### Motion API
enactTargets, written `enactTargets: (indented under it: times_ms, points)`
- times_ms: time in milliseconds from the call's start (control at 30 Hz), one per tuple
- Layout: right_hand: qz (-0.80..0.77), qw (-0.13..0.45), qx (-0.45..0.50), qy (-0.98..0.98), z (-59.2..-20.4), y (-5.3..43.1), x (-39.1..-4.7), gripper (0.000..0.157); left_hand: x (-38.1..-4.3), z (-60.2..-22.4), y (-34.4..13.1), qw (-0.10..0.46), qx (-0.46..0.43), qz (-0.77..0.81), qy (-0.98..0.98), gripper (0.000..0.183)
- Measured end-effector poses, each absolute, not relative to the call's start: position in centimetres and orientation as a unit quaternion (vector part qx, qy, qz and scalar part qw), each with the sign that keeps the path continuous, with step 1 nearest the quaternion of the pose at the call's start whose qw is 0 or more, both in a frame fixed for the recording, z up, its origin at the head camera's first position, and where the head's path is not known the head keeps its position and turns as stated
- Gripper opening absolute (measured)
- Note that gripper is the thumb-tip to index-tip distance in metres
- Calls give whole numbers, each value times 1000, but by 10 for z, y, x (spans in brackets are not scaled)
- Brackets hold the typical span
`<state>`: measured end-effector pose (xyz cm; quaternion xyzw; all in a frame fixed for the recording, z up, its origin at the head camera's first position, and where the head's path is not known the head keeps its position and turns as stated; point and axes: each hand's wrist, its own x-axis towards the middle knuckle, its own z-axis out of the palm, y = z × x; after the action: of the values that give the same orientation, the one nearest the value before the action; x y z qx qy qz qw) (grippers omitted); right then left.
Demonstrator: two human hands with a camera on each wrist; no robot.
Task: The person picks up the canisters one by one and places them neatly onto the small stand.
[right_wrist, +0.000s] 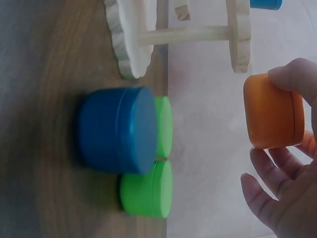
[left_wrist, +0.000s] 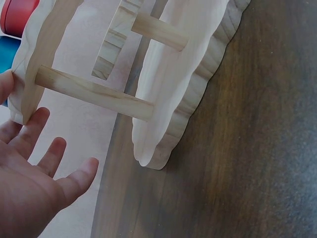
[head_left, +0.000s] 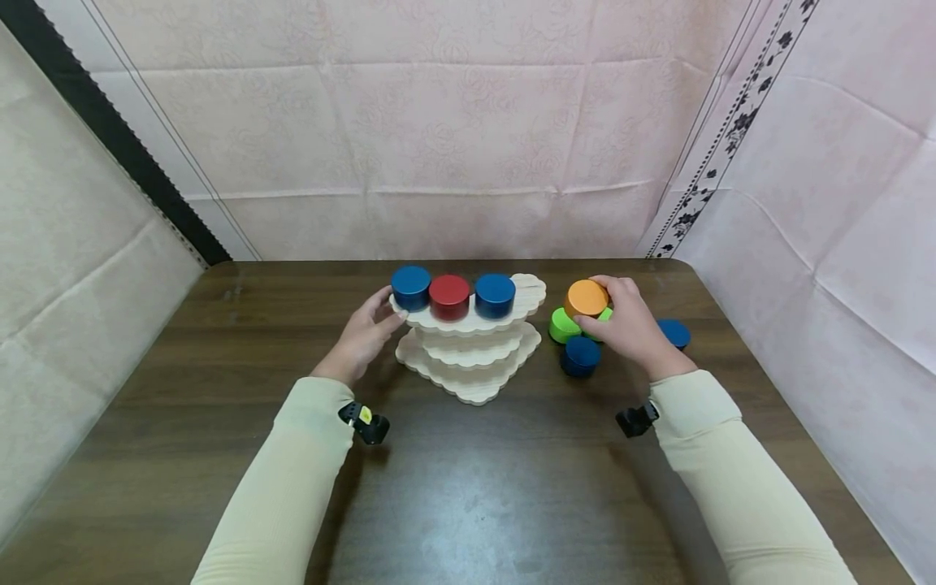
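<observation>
A pale wooden tiered stand (head_left: 528,292) with scalloped edges stands on the table, dowels joining its tiers. On its top tier are a blue tin (head_left: 411,286), a red tin (head_left: 449,296) and another blue tin (head_left: 495,294), side by side. My left hand (head_left: 363,335) pinches the left end of that tier; in the left wrist view its other fingers (left_wrist: 81,176) spread below. Right of the stand, my right hand (head_left: 634,331) holds an orange tin (right_wrist: 270,111) between thumb and fingers. It is raised above two green tins (right_wrist: 148,191) and a blue tin (right_wrist: 116,131).
One more blue tin (head_left: 673,331) sits on the table right of my right hand, partly hidden by it. The brown wooden table (head_left: 468,487) meets pale cloth hangings (head_left: 453,146) at the back and sides.
</observation>
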<state>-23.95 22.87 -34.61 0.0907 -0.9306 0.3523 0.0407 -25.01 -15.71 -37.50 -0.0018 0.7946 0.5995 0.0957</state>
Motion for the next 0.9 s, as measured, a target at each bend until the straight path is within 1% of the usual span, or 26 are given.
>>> enactTargets:
  times_ms: [900]
  points:
    - [370, 31, 130, -920, -327, 180, -262, 67, -249, -375, -156, 89, 6, 609, 788, 65]
